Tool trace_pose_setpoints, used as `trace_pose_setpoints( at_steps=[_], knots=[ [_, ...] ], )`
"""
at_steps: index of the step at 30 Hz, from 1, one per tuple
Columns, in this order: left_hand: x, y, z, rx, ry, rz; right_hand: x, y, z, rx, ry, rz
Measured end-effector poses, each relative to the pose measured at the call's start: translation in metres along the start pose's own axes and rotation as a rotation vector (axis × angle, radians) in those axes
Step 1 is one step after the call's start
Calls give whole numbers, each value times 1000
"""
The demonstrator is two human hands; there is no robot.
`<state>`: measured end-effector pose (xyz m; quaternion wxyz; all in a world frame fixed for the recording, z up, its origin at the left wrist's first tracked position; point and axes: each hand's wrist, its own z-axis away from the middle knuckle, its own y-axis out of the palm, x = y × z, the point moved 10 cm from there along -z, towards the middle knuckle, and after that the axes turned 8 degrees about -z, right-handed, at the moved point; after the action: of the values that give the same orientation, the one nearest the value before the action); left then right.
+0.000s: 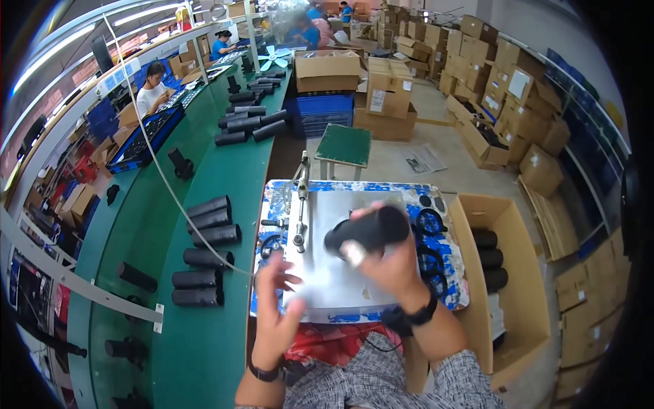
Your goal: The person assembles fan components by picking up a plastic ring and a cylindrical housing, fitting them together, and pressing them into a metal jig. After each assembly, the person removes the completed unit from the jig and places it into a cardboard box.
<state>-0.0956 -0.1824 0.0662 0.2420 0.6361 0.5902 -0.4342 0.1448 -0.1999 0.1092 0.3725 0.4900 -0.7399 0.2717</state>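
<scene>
My right hand (pixel 390 262) is closed around a black cylindrical tube (pixel 371 230), held tilted above a shiny metal plate (pixel 327 273). The tube is slightly blurred, and its near end is partly hidden by the fingers. To the left, my left hand (pixel 278 300) is empty, its fingers apart over the plate's left edge. Just beyond that hand stands a metal clamp-like fixture (pixel 300 204) with an upright rod. Several black rings (pixel 430 221) lie along the right side of the blue-and-white worktop (pixel 453 283).
Several black tubes (pixel 197 297) lie in groups on the green bench (pixel 235 163) at my left. A thin pale hose (pixel 158 163) hangs across it. An open cardboard box (pixel 521 300) with tubes stands at right. A green stool (pixel 344 143) is ahead; a person (pixel 151 92) sits far left.
</scene>
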Motion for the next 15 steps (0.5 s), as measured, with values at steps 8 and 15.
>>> trace_pose_setpoints(
  at_steps=[8,15],
  knots=[
    [49,44,18,231,-179,-179,-47,-28,-17,19,174,275],
    [40,42,23,234,-156,-190,-48,-12,-23,134,122,662]
  ],
)
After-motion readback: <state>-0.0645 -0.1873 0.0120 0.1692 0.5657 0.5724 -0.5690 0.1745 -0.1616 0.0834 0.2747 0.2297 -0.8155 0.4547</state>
